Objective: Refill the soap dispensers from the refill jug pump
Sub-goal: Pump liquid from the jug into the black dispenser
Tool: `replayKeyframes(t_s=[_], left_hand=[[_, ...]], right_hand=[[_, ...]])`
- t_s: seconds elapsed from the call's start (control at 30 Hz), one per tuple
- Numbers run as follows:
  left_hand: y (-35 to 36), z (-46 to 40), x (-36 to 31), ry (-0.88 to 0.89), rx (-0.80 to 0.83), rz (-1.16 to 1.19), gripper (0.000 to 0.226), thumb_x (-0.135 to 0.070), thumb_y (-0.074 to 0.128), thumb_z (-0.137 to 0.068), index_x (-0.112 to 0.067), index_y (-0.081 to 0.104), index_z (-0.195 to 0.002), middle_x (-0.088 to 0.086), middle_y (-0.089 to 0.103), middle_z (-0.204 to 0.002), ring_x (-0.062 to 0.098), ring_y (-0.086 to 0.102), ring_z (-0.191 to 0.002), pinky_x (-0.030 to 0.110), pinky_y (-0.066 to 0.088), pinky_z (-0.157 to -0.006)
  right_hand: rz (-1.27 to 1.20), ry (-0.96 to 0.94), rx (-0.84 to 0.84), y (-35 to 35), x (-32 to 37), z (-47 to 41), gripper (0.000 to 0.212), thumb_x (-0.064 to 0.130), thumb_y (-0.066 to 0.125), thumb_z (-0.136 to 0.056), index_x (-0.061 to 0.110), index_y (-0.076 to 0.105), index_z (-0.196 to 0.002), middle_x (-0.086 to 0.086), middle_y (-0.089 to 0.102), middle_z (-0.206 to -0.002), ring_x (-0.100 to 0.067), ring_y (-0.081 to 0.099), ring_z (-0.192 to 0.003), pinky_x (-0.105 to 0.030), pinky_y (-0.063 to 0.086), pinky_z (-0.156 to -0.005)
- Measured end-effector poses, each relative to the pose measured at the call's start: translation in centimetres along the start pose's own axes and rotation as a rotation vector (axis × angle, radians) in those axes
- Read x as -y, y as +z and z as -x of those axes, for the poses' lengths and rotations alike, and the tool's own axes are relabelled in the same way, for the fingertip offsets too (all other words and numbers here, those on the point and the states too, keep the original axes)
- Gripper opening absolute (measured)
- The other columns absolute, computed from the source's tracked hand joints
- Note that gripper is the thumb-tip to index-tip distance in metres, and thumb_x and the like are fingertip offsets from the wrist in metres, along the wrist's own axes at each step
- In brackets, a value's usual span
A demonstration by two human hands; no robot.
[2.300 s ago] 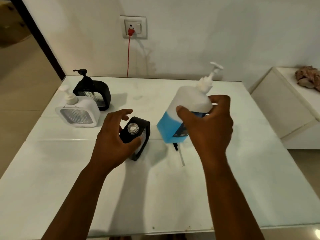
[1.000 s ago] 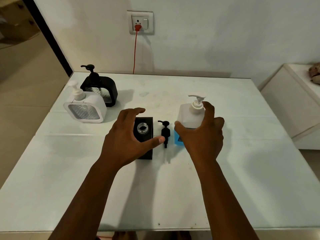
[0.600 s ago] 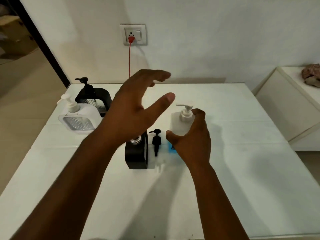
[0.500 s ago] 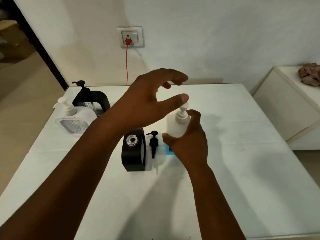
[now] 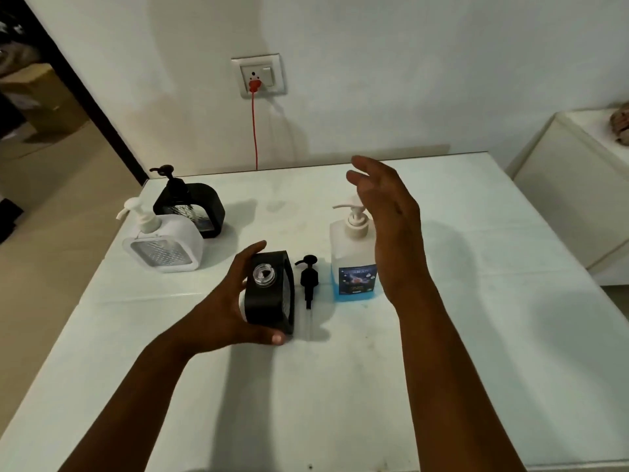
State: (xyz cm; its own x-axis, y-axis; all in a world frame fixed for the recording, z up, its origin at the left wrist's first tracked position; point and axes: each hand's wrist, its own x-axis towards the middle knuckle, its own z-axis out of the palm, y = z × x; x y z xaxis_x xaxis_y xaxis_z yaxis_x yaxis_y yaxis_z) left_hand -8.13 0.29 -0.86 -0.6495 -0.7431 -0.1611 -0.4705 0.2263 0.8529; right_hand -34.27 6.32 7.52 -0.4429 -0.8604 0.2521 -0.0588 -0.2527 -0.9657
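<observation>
Steadying the open black dispenser mid-bench, left hand grip curled round it, right hand spread, holding nothing beside refill jug; next, I'd judge: aim its pump over the open neck.

black open dispenser, blue soap in refill jug.

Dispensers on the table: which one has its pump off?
The near black dispenser, held by the left hand: its clear neck is open, and its black pump lies beside it. The white dispenser and far black dispenser have pumps fitted.
</observation>
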Motion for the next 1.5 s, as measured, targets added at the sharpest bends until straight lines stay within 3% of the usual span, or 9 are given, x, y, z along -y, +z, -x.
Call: replayKeyframes(t_s=[0.17,0.33,0.53,0.7,0.87,1.07,1.17,1.3,1.5], left_hand=[[1.3,-0.9,0.2,0.055,-0.084,0.039,0.137,-0.032,0.112,-0.052,-0.045,0.027,-0.158,-0.034,0.054,-0.145,-0.002,0.057,-0.138,0.042,0.05,-0.12],[1.8,-1.9,-3.0,0.164,-0.216,0.142,0.127,-0.043,0.102,-0.053,-0.049,0.033,-0.159,-0.02,0.051,-0.155,0.011,0.057,-0.142,0.05,0.05,-0.119],[3.6,-4.1,-7.0,0.295,-0.269,0.109,0.13,-0.058,0.096,-0.056,-0.054,0.022,-0.162,-0.049,0.035,-0.145,-0.018,0.043,-0.139,0.008,0.049,-0.102],[3.9,-4.9,-6.8,0.299,-0.287,0.069,0.138,-0.066,0.094,-0.053,-0.049,0.018,-0.167,-0.038,0.034,-0.151,-0.014,0.039,-0.143,0.037,0.051,-0.116],[3.8,-5.4,-6.6,0.262,-0.316,0.09,0.139,-0.071,0.093,-0.048,-0.047,0.023,-0.165,-0.028,0.036,-0.154,-0.013,0.04,-0.142,0.035,0.051,-0.116],[4.8,-5.9,-6.7,0.275,-0.328,0.159,0.14,-0.064,0.095,-0.047,-0.042,0.024,-0.167,-0.016,0.039,-0.157,-0.006,0.041,-0.147,0.033,0.045,-0.122],[5.0,-5.8,-6.8,0.272,-0.309,0.213,0.138,-0.061,0.096,-0.048,-0.043,0.026,-0.166,-0.019,0.038,-0.157,-0.006,0.04,-0.147,0.04,0.048,-0.121],[5.4,-5.9,-6.8,0.289,-0.301,0.258,0.132,-0.057,0.097,-0.051,-0.045,0.028,-0.163,-0.024,0.038,-0.157,0.002,0.043,-0.149,0.05,0.05,-0.119],[5.4,-6.1,-6.5,0.297,-0.302,0.256,0.133,-0.055,0.098,-0.051,-0.042,0.03,-0.164,-0.019,0.039,-0.16,0.005,0.044,-0.149,0.052,0.051,-0.117]], right_hand=[[0.089,0.13,0.029,0.7,0.0,-1.7,0.04,0.047,0.037,-0.101,0.028,0.066,-0.121,0.008,0.071,-0.115,-0.004,0.062,-0.11,-0.015,0.046,-0.077],[0.094,0.17,-0.054,1.2,0.0,-2.4,0.038,0.041,0.038,-0.104,0.023,0.069,-0.118,0.002,0.073,-0.11,-0.009,0.066,-0.107,-0.022,0.048,-0.08],[0.218,0.188,-0.094,1.0,0.5,-2.8,0.04,0.045,0.035,-0.105,0.027,0.067,-0.119,0.007,0.071,-0.109,-0.004,0.062,-0.101,-0.019,0.045,-0.077],[0.334,0.174,-0.129,0.7,3.0,-4.4,0.037,0.045,0.037,-0.102,0.027,0.07,-0.106,0.008,0.073,-0.097,-0.003,0.063,-0.091,-0.031,0.049,-0.087],[0.654,0.256,0.119,2.0,5.0,-7.1,0.045,0.041,0.035,-0.1,0.01,0.068,-0.103,-0.006,0.073,-0.093,-0.026,0.065,-0.094,-0.045,0.049,-0.097],[0.748,0.431,0.272,3.2,3.8,-6.6,0.047,0.046,0.035,-0.102,0.015,0.071,-0.106,0.01,0.062,-0.079,-0.014,0.062,-0.085,-0.029,0.043,-0.072],[0.718,0.475,0.291,3.0,3.7,-6.5,0.05,0.048,0.033,-0.103,0.017,0.072,-0.108,0.01,0.061,-0.086,-0.01,0.06,-0.086,-0.027,0.037,-0.063],[0.63,0.547,0.299,2.6,3.7,-6.0,0.049,0.048,0.035,-0.102,0.019,0.075,-0.103,-0.001,0.067,-0.1,-0.017,0.061,-0.087,-0.027,0.041,-0.066],[0.664,0.469,0.279,2.9,2.9,-5.9,0.041,0.026,0.035,-0.105,0.01,0.071,-0.113,0.012,0.054,-0.079,-0.009,0.053,-0.078,-0.021,0.039,-0.069]])
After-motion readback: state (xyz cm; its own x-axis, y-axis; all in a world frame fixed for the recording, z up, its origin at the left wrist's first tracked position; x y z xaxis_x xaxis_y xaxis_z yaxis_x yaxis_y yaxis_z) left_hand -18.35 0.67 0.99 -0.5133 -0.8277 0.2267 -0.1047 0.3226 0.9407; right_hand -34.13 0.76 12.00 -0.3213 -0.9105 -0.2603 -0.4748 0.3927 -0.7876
